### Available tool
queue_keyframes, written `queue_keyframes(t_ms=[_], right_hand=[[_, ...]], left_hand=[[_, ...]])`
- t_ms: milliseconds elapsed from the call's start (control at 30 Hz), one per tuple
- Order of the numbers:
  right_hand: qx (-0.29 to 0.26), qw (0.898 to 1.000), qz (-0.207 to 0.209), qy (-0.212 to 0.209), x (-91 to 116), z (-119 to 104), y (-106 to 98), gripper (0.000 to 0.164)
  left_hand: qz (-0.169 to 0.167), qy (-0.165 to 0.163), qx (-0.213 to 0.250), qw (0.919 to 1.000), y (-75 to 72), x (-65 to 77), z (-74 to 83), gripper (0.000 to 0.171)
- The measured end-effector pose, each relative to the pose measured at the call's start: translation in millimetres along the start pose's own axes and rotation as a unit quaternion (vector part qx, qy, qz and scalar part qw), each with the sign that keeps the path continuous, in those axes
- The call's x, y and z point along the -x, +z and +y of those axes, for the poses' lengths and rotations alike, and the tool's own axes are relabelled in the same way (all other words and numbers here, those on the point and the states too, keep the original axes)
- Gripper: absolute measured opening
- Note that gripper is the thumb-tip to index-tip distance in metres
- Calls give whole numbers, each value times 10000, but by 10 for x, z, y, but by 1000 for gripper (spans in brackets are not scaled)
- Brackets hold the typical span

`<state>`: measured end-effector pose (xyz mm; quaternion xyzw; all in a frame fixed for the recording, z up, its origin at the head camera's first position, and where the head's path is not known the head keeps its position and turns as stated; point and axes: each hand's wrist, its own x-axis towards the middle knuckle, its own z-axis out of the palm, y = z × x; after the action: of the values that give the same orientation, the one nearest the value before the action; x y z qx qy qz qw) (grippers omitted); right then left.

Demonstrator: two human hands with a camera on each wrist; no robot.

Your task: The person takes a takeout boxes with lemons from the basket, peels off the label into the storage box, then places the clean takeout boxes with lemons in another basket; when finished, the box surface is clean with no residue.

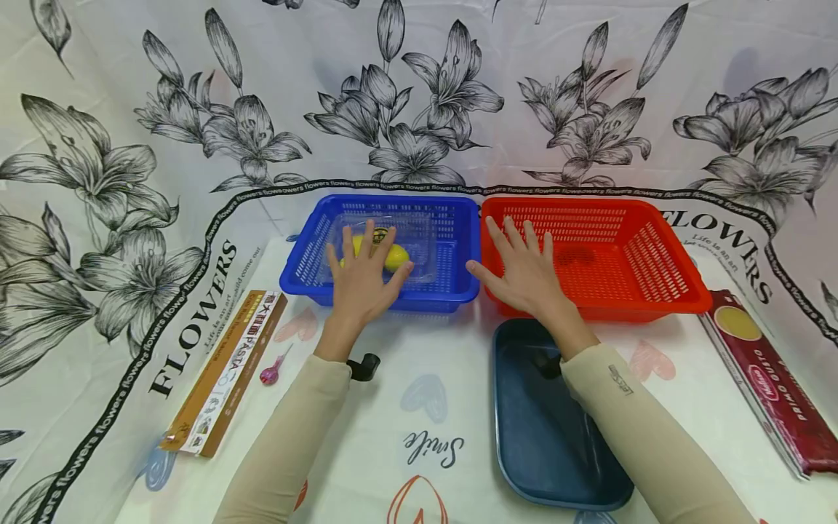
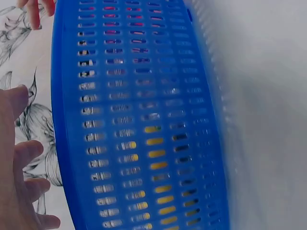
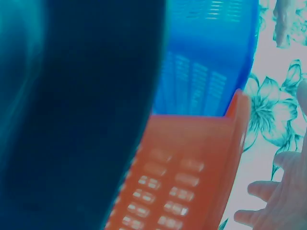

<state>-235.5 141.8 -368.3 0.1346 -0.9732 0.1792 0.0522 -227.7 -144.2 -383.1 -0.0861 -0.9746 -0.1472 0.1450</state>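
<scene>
My left hand (image 1: 364,285) is spread with straight fingers above the blue basket (image 1: 452,291). Inside that basket lies a clear plastic container (image 1: 424,251) with yellow lemon-like fruits (image 1: 396,257), partly covered from view by the fingers. My right hand (image 1: 524,273), fingers also spread, hovers over the left part of the red basket (image 1: 655,255); its thumb points toward the blue basket's edge. Neither hand holds anything. In the left wrist view the blue basket's slotted wall (image 2: 144,105) stands beside the left fingers (image 2: 29,148). The right fingers (image 3: 264,189) appear beside the red basket in the right wrist view.
A dark blue tray (image 1: 556,451) lies under the right forearm. On the left are a brown pasta box (image 1: 225,371) and a small pink-handled tool (image 1: 270,375). A dark red package (image 1: 772,386) lies at the right. Behind the baskets rises a flower-printed cloth (image 1: 419,94).
</scene>
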Motion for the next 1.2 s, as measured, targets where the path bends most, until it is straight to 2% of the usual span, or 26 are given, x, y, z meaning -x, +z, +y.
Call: queue_keyframes(t_ms=[433,1000,1100,1200], right_hand=[[-1233,9916,-230,-311,-274,-288,4,83],[-1738,9798,-679,-718,-580,-534,192,77],[-1927,9756,-643,-830,-644,-576,222,72],[-2282,9683,-694,-738,-700,-611,268,67]], left_hand=[[370,-261,326,9984,-41,117,-231,68],[827,-546,581,9934,-68,292,-536,62],[904,-631,650,9918,-78,322,-605,60],[939,-753,726,9901,-89,352,-691,59]])
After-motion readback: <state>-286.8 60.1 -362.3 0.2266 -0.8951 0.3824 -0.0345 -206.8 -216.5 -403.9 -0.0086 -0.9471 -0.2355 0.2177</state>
